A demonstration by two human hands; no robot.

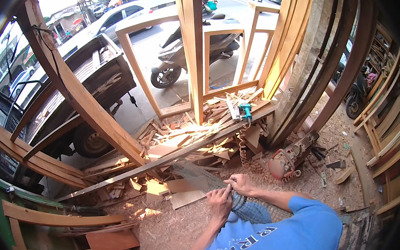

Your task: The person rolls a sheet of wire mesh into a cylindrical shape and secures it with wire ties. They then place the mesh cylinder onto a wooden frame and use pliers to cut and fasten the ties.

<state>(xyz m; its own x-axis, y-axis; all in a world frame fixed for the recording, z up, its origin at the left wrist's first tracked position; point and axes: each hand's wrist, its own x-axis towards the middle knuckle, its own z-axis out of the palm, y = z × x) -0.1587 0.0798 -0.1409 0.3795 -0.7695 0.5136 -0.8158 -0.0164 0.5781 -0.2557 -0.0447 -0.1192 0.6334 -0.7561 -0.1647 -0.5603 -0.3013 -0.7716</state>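
Note:
A strip of grey wire mesh (198, 173) runs from the scrap wood down across my lap, with my blue trouser leg showing through it. My left hand (220, 201) is closed on the mesh's edge, fingers bent over it. Just to the right and slightly farther away, my right hand (241, 184) pinches the same edge, and the fingertips of both hands nearly meet. The exact spot gripped is hidden by the fingers. Beyond the hands, flat pieces of thin board (188, 199) lie on shavings.
A long wooden beam (165, 159) slants across the scrap pile (177, 138). On its right end rests a teal nail gun (245, 112) with a coiled hose (242, 147). A dusty red machine (282, 164) stands at right. Wooden frames (126, 55) stand before a parked motorcycle (176, 56).

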